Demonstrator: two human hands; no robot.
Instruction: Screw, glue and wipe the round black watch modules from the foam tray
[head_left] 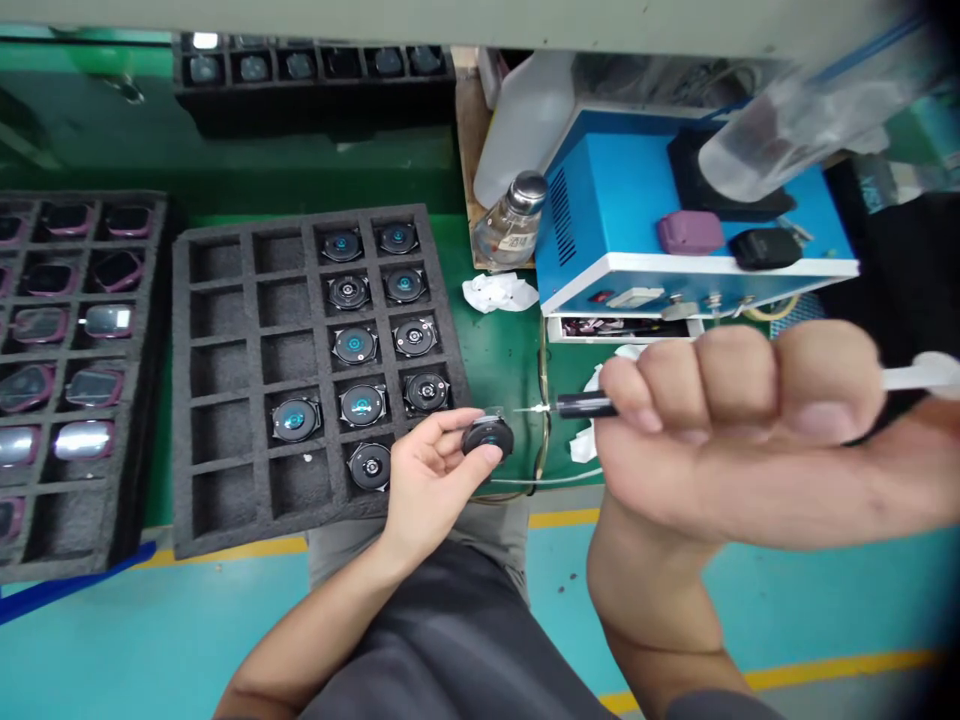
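Note:
My left hand (429, 475) pinches a round black watch case (487, 437) between thumb and fingers, just off the right edge of the foam tray (259, 400). Wrapped in a fist, my right hand (739, 440) grips a syringe (585, 405) with a dark barrel and a white plunger end. Its thin needle points left towards the watch case, with a small gap between them. Round watch cases (364, 405) fill most pockets in the tray's two right columns, and one (295, 419) lies in the second column.
Another foam tray (64, 510) with square purple-rimmed watches stands at left, and a third (315, 95) at the back. A blue machine (630, 190) sits back right, beside a glass bottle (510, 220) and crumpled tissue (500, 292). A cable (543, 370) runs down the bench.

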